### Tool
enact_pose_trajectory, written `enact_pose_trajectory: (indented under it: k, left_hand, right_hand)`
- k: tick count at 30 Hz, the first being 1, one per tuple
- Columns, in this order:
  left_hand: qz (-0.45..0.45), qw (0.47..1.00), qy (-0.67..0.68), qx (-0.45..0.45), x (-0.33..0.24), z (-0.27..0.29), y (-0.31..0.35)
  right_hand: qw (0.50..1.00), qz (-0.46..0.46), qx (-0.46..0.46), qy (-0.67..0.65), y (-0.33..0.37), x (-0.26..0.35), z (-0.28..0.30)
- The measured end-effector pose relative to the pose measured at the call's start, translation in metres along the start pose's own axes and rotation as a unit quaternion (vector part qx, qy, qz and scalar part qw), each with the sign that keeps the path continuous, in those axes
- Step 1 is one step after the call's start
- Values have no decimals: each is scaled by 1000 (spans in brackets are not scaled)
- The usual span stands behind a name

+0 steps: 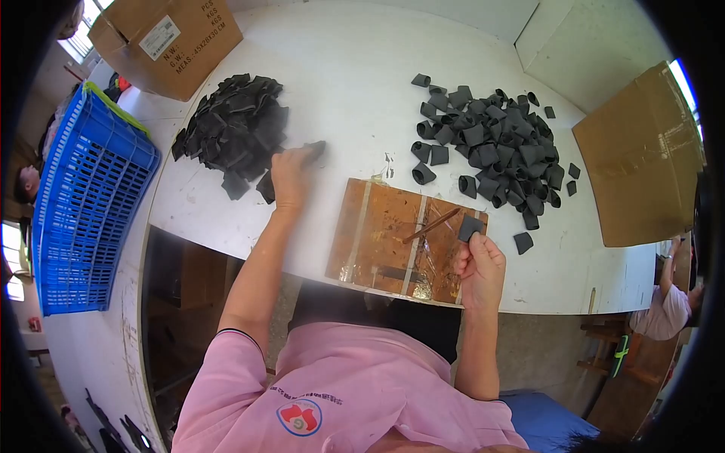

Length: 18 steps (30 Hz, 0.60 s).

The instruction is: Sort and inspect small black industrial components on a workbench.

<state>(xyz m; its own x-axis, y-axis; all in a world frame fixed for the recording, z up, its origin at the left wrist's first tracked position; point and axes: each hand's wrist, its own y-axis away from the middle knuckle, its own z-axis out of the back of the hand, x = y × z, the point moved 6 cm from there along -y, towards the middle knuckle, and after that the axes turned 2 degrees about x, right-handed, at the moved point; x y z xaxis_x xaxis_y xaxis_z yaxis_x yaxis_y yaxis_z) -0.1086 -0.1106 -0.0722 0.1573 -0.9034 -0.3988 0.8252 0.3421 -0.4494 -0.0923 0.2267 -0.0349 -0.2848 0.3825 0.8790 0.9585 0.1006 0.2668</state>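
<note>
My left hand (289, 180), a little blurred, is beside a pile of flat black pieces (234, 121) that look like thin foam or rubber. Its fingers are closed on a flat black piece (315, 151) above the white table. At the right edge of a brown board (370, 241), my right hand (481, 264) pinches a small black sleeve (470, 226) between thumb and fingers. A thin brown stick (432, 225) lies slantwise on the board, near that hand. Beyond the board is a heap of short black sleeves (498, 143), several showing open ends.
The white table (340, 83) carries a cardboard box (166, 45) at the far left and another cardboard box (642, 158) at the right. A blue plastic basket (91, 204) stands on the left side. Another person (664, 302) is at the far right.
</note>
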Motion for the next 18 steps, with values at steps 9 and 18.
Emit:
enact_pose_trajectory:
  k: [9,18]
  left_hand:
    - [-48,975,206,73,-105,9,38]
    - [-92,989,105,-47,-99,57,62]
  right_hand:
    - [999,22,-12,47,-1,8,11]
    - [965,150,39,210,-40,84,-10]
